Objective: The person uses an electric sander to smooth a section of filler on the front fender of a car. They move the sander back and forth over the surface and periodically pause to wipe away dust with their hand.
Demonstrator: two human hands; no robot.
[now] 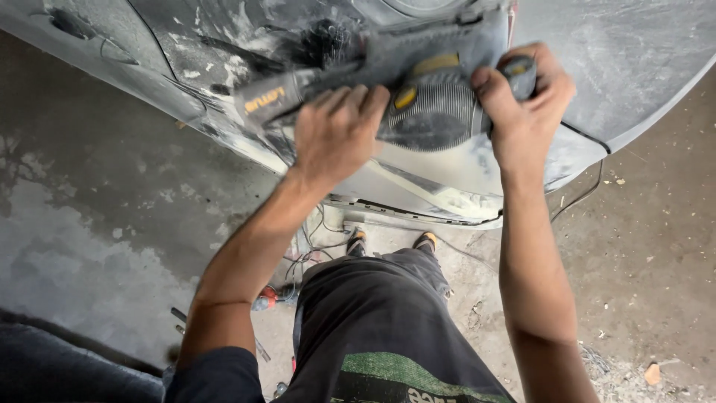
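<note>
Head view: both hands grip the sander, left hand [335,134] fingers wrapped over its body [425,104], right hand [526,104] clenching the handle, sanding the car panel [447,186]; next, keep the pad flat.

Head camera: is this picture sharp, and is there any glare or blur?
Head view: soft, even daylight, no hard glare; the hands and sander look slightly smeared; the car panel curves near the edges; the wet floor shines dully.
</note>
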